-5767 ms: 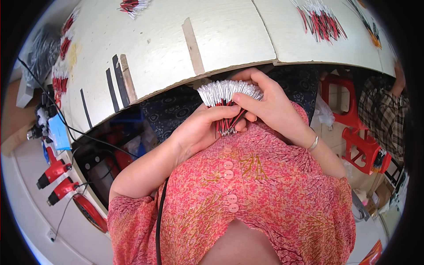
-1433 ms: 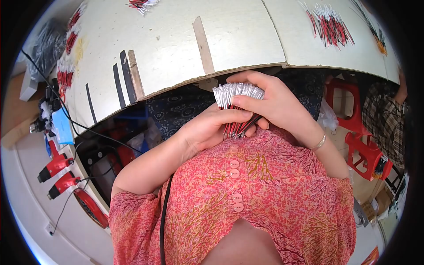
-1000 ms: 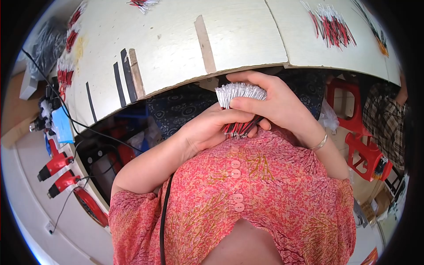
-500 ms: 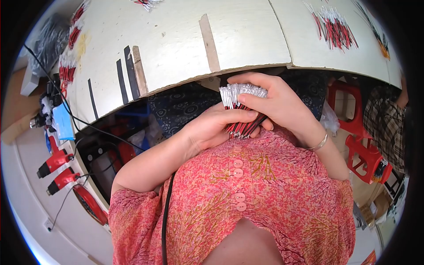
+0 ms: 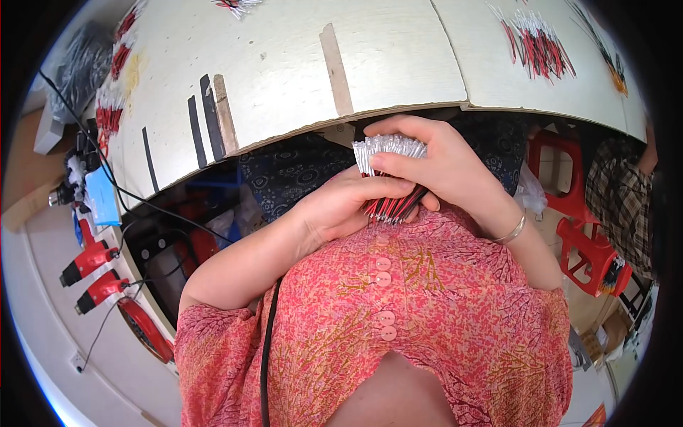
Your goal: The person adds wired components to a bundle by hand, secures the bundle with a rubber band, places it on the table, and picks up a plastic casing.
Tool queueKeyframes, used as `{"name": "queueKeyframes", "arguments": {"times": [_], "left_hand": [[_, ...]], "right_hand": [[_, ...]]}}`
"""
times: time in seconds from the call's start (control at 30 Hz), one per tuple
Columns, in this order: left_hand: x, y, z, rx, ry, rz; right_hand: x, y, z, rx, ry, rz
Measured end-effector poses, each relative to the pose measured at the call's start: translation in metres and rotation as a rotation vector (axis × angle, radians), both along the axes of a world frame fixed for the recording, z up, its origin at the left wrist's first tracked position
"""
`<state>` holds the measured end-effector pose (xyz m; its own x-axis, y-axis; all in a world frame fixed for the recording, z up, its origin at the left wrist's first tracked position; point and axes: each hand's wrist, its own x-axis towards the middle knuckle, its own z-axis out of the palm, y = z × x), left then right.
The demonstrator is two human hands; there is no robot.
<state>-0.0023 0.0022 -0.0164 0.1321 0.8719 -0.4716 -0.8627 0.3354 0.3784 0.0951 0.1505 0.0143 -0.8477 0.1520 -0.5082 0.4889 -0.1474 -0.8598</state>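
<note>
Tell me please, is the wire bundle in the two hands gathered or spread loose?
Gathered: the left hand and right hand hold the wire bundle, its white ends packed closely together.

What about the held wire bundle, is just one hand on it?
No, the left hand and the right hand both grip the wire bundle.

Wire bundles [image 5: 542, 48] on white table [image 5: 398, 57]

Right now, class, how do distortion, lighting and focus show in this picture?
Head view: the edge of the table bows and picture corners go black; head view: its top is bright, dark shade beneath; head view: the held wires look fairly sharp.
</note>
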Motion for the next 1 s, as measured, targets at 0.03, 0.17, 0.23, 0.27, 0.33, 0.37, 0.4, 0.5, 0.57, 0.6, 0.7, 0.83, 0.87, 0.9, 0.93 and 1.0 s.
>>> {"name": "queueKeyframes", "arguments": {"times": [0.03,0.17,0.23,0.27,0.33,0.37,0.4,0.5,0.57,0.6,0.7,0.83,0.87,0.9,0.93,1.0], "left_hand": [[0.0,0.0,0.001,0.001,0.0,0.003],[0.001,0.0,0.003,-0.031,0.055,-0.011],[0.001,0.0,0.005,-0.028,0.051,-0.01],[0.001,0.0,0.005,-0.025,0.047,-0.01],[0.0,0.0,0.002,-0.007,0.016,-0.007],[-0.001,-0.001,0.0,0.01,-0.015,-0.004],[-0.001,-0.001,-0.001,0.01,-0.015,-0.003],[0.0,0.0,-0.001,0.021,-0.022,-0.003],[-0.001,0.0,0.0,0.014,-0.023,-0.007],[-0.001,0.0,0.001,0.014,-0.022,-0.005],[-0.001,0.0,0.001,-0.005,-0.026,-0.008],[-0.001,0.001,0.0,0.004,-0.021,-0.019],[-0.001,0.001,0.0,0.015,-0.01,-0.025],[-0.001,0.001,-0.001,0.014,-0.009,-0.024],[-0.001,0.0,-0.002,0.018,-0.002,-0.03],[-0.001,0.0,-0.003,0.023,0.006,-0.036]], "right_hand": [[-0.001,0.0,-0.001,0.01,-0.006,0.001],[0.0,-0.002,-0.006,0.003,0.0,-0.03],[0.001,-0.001,0.001,-0.019,-0.016,-0.037],[0.001,-0.001,0.003,-0.041,-0.032,-0.045],[0.002,0.001,-0.002,-0.069,0.0,-0.051],[0.003,0.001,-0.003,-0.097,0.032,-0.058],[0.003,0.002,-0.003,-0.098,0.032,-0.057],[0.003,0.003,-0.002,-0.082,0.04,-0.045],[0.003,0.003,-0.005,-0.053,0.051,-0.025],[0.003,0.003,-0.005,-0.053,0.052,-0.024],[0.003,0.003,-0.003,-0.05,0.053,-0.031],[0.002,0.003,-0.005,-0.007,0.044,-0.004],[0.002,0.003,-0.006,0.051,0.05,0.023],[0.0,0.004,-0.002,0.05,0.051,0.024],[-0.003,0.005,0.006,0.09,-0.001,0.071],[-0.004,0.005,0.006,0.13,-0.054,0.116]]}}
